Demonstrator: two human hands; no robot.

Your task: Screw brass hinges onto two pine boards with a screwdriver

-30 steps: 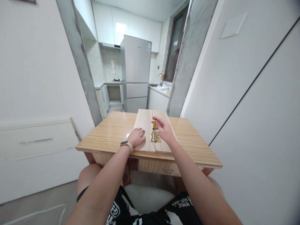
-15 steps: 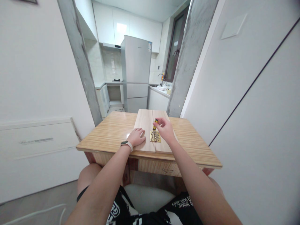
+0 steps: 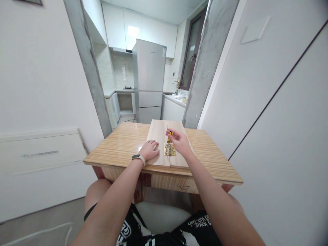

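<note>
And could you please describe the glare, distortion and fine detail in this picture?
In the head view, glare whitens patches of the glossy white wall cabinets and the striped tan wooden table beside the left hand; in the head view, wide-angle distortion seems to lean both rough grey pillars outward; in the head view, the gold metal hinge is too small for fine detail.

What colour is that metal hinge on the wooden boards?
The hinge is shiny gold. It shows best in the head view.

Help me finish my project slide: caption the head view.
Right hand on a screwdriver above a brass hinge, left hand on a board.
</note>
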